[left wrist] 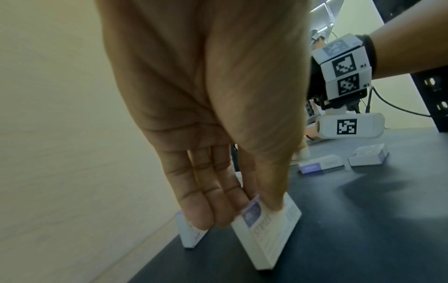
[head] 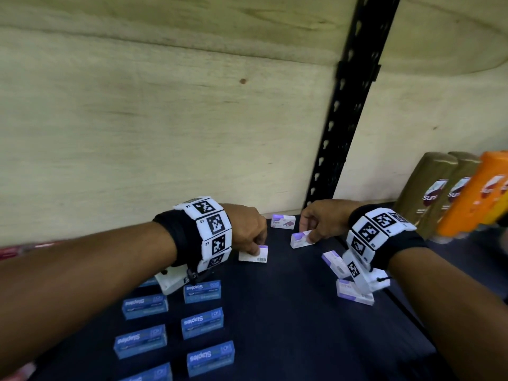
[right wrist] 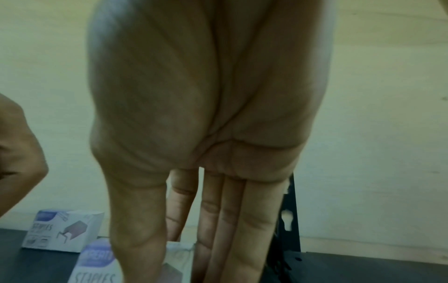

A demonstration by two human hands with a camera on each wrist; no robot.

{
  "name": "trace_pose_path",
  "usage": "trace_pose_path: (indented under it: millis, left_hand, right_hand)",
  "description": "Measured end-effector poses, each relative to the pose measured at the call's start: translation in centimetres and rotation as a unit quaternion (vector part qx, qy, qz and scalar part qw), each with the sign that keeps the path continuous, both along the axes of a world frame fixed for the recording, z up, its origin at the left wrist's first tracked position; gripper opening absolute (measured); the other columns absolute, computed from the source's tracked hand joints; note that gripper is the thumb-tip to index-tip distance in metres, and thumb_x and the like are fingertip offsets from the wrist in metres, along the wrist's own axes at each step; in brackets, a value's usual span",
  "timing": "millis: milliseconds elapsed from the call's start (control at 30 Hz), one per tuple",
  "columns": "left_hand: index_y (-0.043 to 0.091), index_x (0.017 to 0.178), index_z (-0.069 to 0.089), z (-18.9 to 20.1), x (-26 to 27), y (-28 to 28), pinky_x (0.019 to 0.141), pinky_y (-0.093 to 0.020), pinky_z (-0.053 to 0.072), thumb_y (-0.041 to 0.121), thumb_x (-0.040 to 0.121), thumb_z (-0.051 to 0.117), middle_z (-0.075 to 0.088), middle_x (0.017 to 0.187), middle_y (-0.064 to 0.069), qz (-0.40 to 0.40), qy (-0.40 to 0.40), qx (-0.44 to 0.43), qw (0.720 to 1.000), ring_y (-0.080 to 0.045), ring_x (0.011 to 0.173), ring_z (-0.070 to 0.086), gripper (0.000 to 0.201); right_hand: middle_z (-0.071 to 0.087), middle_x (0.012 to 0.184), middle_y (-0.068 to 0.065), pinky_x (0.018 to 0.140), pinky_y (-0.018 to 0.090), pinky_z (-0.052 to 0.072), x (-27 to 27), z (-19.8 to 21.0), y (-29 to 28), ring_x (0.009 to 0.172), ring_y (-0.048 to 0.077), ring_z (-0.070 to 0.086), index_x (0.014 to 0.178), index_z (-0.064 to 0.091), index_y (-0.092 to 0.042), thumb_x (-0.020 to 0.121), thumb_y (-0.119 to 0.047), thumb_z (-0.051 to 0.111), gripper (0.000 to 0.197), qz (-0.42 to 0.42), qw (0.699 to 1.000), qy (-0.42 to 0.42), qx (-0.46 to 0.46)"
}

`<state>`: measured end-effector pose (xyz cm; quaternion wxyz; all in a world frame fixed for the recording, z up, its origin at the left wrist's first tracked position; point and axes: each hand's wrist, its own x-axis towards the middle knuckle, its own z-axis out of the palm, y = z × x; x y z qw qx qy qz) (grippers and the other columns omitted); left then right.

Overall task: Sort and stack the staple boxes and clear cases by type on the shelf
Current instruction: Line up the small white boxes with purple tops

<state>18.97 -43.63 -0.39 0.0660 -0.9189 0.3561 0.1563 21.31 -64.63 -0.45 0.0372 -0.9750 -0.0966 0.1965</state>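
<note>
Far left edge of the head view: a blurred red strip, unreadable. Lower left: blue staple boxes (head: pixel 202 291) on the dark shelf (head: pixel 288 325), two loose columns, white "Staples" lettering upside down toward the camera; seven countable, an eighth half hidden under the left wrist camera. Above them, the left forearm and its marker band crossing the frame, covering part of that group. Centre left: left hand (head: pixel 247 229), fingers and thumb curled down, pinching a white box with a purple end (head: pixel 254 254); in the left wrist view the same white box (left wrist: pixel 266 231) tipped up on one long edge, thumb on one face, fingertips (left wrist: pixel 201 216) on the other, a second white box (left wrist: pixel 186 235) just behind against the wall. Centre, near the plywood back wall (head: pixel 165 133): one white-and-purple box (head: pixel 283 221) standing free (staple drawing on its face). Just right of it: right hand (head: pixel 321 221), fingers bent downward, gripping another white box (head: pixel 301 239); right wrist view shows thumb and fingers (right wrist: pixel 254 220) straddling it. Lower right: two more white boxes (head: pixel 334 264), partly blocked by the right wrist camera. White boxes in all: five in the head view. Black slotted upright (head: pixel 349 119) running up the centre right. Far right: two gold bottles (head: pixel 428 193) and one orange bottle (head: pixel 475 199), upright, well apart from the boxes.
</note>
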Motion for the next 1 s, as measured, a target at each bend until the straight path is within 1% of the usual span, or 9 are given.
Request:
trace_pose_path:
  millis: [200, 367, 467, 600, 700, 800, 867, 933, 1000]
  left_hand:
    - [0.017, 0.114, 0.059, 0.0, 0.2, -0.4, 0.059, -0.024, 0.038, 0.023, 0.091, 0.065, 0.045, 0.075, 0.014, 0.027, -0.018, -0.02, 0.999, -0.013, 0.077, 0.05, 0.024]
    - [0.019, 0.115, 0.06, -0.4, 0.0, -0.1, 0.074, -0.029, 0.045, 0.026, 0.092, 0.063, 0.045, 0.078, 0.013, 0.031, -0.022, -0.01, 0.999, -0.014, 0.084, 0.052, 0.024]
    - [0.018, 0.116, 0.062, -0.6, -0.1, 0.0, 0.075, -0.027, 0.046, 0.03, 0.093, 0.061, 0.052, 0.086, 0.01, 0.033, -0.016, -0.006, 0.999, -0.014, 0.085, 0.054, 0.025]
    - [0.017, 0.113, 0.062, -0.5, -0.1, 0.2, 0.061, -0.023, 0.043, 0.045, 0.087, 0.067, 0.06, 0.091, 0.007, 0.026, 0.005, -0.003, 1.0, -0.008, 0.073, 0.053, 0.039]
    - [0.016, 0.117, 0.059, -0.4, -0.1, 0.1, 0.054, -0.018, 0.036, 0.037, 0.084, 0.073, 0.055, 0.091, 0.007, 0.016, 0.005, 0.015, 1.0, -0.006, 0.068, 0.047, 0.041]
    - [0.016, 0.115, 0.063, -0.1, 0.1, 0.1, 0.065, -0.022, 0.044, 0.029, 0.087, 0.07, 0.058, 0.093, 0.008, 0.035, 0.001, 0.013, 0.999, -0.012, 0.082, 0.054, 0.032]
    - [0.018, 0.104, 0.066, 0.1, 0.2, 0.2, 0.073, -0.027, 0.048, 0.025, 0.089, 0.065, 0.06, 0.092, 0.007, 0.05, -0.012, 0.006, 0.999, -0.014, 0.083, 0.057, 0.017]
    - [0.022, 0.092, 0.064, 0.0, 0.3, 0.3, 0.072, -0.028, 0.049, 0.021, 0.089, 0.062, 0.06, 0.089, 0.006, 0.063, -0.033, -0.005, 0.997, -0.017, 0.081, 0.058, 0.003]
    - [0.021, 0.09, 0.063, 0.0, 0.4, 0.4, 0.073, -0.028, 0.049, 0.021, 0.09, 0.062, 0.06, 0.089, 0.005, 0.072, -0.039, -0.015, 0.997, -0.017, 0.082, 0.059, 0.001]
  right_hand:
    - [0.065, 0.085, -0.01, 0.066, 0.017, 0.043, -0.1, 0.0, -0.1, 0.078, 0.01, 0.06, 0.094, 0.061, -0.027, 0.086, -0.02, 0.075, 0.017, 0.005, 1.0, -0.007, -0.002]
    - [0.066, 0.086, -0.009, 0.067, 0.018, 0.044, 0.0, -0.3, -0.2, 0.077, 0.009, 0.06, 0.093, 0.062, -0.027, 0.086, -0.02, 0.075, 0.017, 0.006, 1.0, -0.012, 0.007]
    - [0.066, 0.086, -0.009, 0.065, 0.018, 0.045, 0.0, -0.3, -0.2, 0.074, 0.007, 0.06, 0.096, 0.063, -0.026, 0.087, -0.021, 0.074, 0.015, 0.007, 1.0, -0.016, 0.009]
    - [0.065, 0.083, -0.011, 0.064, 0.019, 0.044, 0.2, -0.4, 0.0, 0.068, 0.005, 0.058, 0.092, 0.061, -0.029, 0.086, -0.024, 0.075, 0.016, 0.004, 1.0, -0.021, 0.003]
    - [0.062, 0.079, -0.011, 0.06, 0.02, 0.041, 0.2, -0.4, 0.1, 0.066, 0.004, 0.056, 0.087, 0.058, -0.031, 0.084, -0.026, 0.076, 0.018, 0.008, 0.999, -0.033, -0.012]
    - [0.065, 0.082, -0.008, 0.06, 0.022, 0.045, 0.2, -0.6, 0.2, 0.063, 0.01, 0.058, 0.087, 0.058, -0.03, 0.085, -0.028, 0.075, 0.018, 0.001, 0.999, -0.035, 0.008]
    - [0.065, 0.075, -0.006, 0.06, 0.024, 0.048, 0.2, -0.7, 0.4, 0.059, 0.016, 0.058, 0.091, 0.059, -0.029, 0.085, -0.028, 0.075, 0.017, -0.008, 0.999, -0.035, 0.028]
    - [0.062, 0.069, -0.006, 0.057, 0.024, 0.048, 0.1, -0.6, 0.7, 0.054, 0.016, 0.055, 0.095, 0.06, -0.027, 0.086, -0.029, 0.075, 0.017, -0.009, 0.999, -0.039, 0.032]
    - [0.061, 0.073, -0.008, 0.053, 0.021, 0.046, 0.0, -0.5, 1.0, 0.051, 0.012, 0.053, 0.096, 0.061, -0.026, 0.087, -0.028, 0.074, 0.016, 0.0, 0.999, -0.041, 0.024]
